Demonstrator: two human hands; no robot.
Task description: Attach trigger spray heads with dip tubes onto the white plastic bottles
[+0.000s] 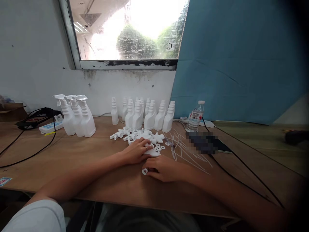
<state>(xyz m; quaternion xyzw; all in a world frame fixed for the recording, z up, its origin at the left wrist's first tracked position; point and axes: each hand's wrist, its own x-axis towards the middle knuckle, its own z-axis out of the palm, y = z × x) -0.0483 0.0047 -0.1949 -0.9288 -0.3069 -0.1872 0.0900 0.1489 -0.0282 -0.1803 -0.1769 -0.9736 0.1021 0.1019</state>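
Observation:
My left hand (138,150) reaches to the near side of a pile of white spray heads (135,133), its fingers closed round a white spray head (149,148). Just to the right and nearer, my right hand (160,168) pinches a white ring washer (145,171) between thumb and fingers, low over the table. More loose washers (163,147) lie beside the pile, close to both hands. Thin clear tubes (181,148) are scattered right of them.
Several open white bottles (150,116) stand behind the pile. Three bottles with spray heads (77,117) stand left, near a power strip (50,127) and black cables. At right are a water bottle (195,116) and a dark phone-like device (223,146) on the wooden table (108,190).

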